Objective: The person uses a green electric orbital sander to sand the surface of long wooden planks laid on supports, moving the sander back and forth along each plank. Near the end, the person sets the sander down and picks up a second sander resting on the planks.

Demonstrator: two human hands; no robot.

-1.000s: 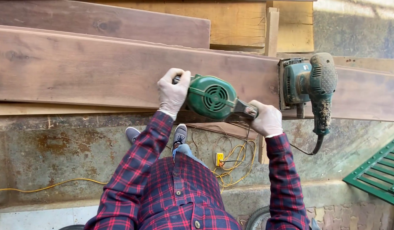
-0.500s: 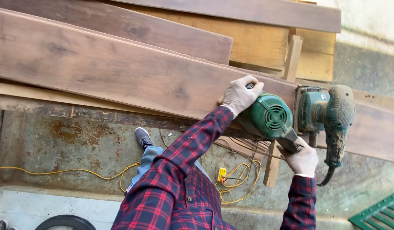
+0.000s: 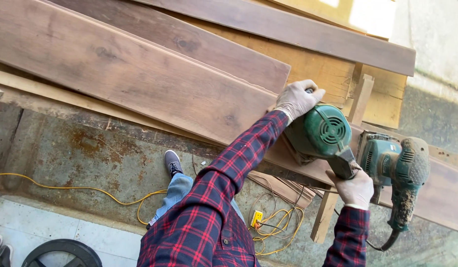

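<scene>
A green electric power tool (image 3: 320, 132) rests on a long dark wooden plank (image 3: 140, 84) near its right part. My left hand (image 3: 297, 99), in a pale glove, grips the tool's front knob. My right hand (image 3: 355, 188), also gloved, holds the black rear handle. Both sleeves are red-and-blue plaid. A second green power tool (image 3: 399, 168), dusty, with a cord hanging down, lies on the plank just to the right of my right hand.
More planks (image 3: 288, 29) are stacked behind the one being worked. A wooden leg (image 3: 325, 217) props the stack. Below lie a rusty floor (image 3: 80, 148), a yellow cable (image 3: 85, 190), a yellow plug block (image 3: 257, 218), my shoe (image 3: 172, 162), a black wheel (image 3: 63, 254).
The green tool and both hands have slid right along the plank, ending close beside the second tool. The view has tilted and shifted with them.
</scene>
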